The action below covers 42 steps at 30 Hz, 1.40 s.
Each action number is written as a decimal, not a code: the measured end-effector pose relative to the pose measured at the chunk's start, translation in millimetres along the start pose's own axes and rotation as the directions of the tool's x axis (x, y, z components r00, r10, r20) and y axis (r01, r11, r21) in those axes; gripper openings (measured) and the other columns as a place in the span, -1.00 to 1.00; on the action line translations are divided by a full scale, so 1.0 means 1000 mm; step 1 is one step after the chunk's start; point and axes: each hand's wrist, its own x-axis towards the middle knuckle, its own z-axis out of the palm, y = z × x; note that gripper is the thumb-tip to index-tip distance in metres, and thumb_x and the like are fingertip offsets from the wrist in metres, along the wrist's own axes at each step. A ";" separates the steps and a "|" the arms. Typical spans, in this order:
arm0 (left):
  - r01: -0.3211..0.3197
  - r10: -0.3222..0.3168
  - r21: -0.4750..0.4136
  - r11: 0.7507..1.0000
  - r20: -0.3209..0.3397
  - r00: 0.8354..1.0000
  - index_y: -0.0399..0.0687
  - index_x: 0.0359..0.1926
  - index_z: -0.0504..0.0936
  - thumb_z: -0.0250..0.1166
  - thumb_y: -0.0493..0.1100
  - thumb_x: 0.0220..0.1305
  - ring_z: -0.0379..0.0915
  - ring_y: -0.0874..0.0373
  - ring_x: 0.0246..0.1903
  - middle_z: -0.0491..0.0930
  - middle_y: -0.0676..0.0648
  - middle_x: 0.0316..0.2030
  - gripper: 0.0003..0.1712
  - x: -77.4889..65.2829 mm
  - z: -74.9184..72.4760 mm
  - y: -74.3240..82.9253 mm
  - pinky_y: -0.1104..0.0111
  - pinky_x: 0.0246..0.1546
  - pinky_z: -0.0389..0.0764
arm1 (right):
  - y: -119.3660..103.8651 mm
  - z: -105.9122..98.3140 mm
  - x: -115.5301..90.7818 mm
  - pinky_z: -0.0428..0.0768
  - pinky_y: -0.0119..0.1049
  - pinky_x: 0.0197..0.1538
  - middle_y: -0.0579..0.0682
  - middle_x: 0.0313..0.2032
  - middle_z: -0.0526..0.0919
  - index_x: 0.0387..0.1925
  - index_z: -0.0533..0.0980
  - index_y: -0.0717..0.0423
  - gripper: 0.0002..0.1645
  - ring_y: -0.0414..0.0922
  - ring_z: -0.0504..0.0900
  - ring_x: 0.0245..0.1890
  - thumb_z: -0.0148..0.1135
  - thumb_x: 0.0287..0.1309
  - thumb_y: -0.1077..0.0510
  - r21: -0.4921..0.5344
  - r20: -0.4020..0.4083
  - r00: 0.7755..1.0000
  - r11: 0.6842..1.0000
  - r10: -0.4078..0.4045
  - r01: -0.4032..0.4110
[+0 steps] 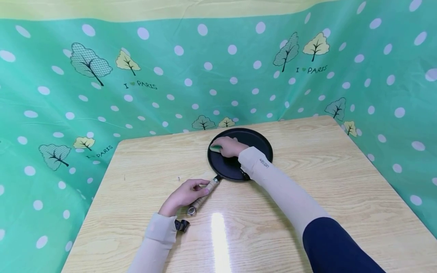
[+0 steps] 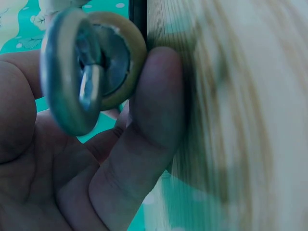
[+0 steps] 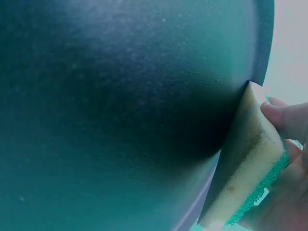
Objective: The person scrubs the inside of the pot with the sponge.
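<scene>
A black round frying pan (image 1: pixel 250 138) lies on the table, its handle slanting toward the near left. My left hand (image 1: pixel 186 195) holds this handle (image 1: pixel 212 185) between thumb and fingers. Close up in the left wrist view, a metal hanging ring (image 2: pixel 60 77) sticks out from the handle's end, with a fingertip along its side. Over the pan's left part, my right hand (image 1: pixel 228 146) grips a yellow and green sponge (image 3: pixel 245 163). The sponge's yellow side faces the pan, and its edge meets the rim in the right wrist view. My right forearm covers part of the pan's near right side.
The light wooden table (image 1: pixel 324 170) extends around the pan, with a bright glare streak near its front. A green dotted curtain (image 1: pixel 211 83) hangs behind the table and along both sides. A small black device (image 1: pixel 182 226) sits at my left wrist.
</scene>
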 end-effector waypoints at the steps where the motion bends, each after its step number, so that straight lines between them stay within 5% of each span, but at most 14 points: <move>1: 0.002 -0.002 0.001 1.000 -0.001 1.000 -0.32 0.31 0.61 0.31 -0.21 0.51 0.43 0.12 -0.31 0.57 -0.08 -0.28 -0.55 0.000 0.000 0.000 0.29 -0.22 0.47 | 0.001 0.000 0.000 0.03 0.39 0.51 0.02 0.56 0.30 0.54 0.41 -0.09 -0.38 0.10 0.16 0.60 -0.07 0.58 0.31 0.002 -0.001 1.000 1.000 0.001 -0.001; 42: 0.016 -0.016 -0.014 1.000 0.000 1.000 -0.29 0.33 0.61 0.32 -0.18 0.51 0.40 0.10 -0.32 0.54 -0.07 -0.30 -0.53 0.000 -0.001 -0.003 0.25 -0.24 0.45 | 0.012 -0.002 0.008 0.05 0.37 0.51 0.02 0.52 0.38 0.53 0.42 -0.06 -0.38 0.09 0.25 0.55 -0.07 0.56 0.33 0.010 -0.073 0.997 0.999 0.041 -0.040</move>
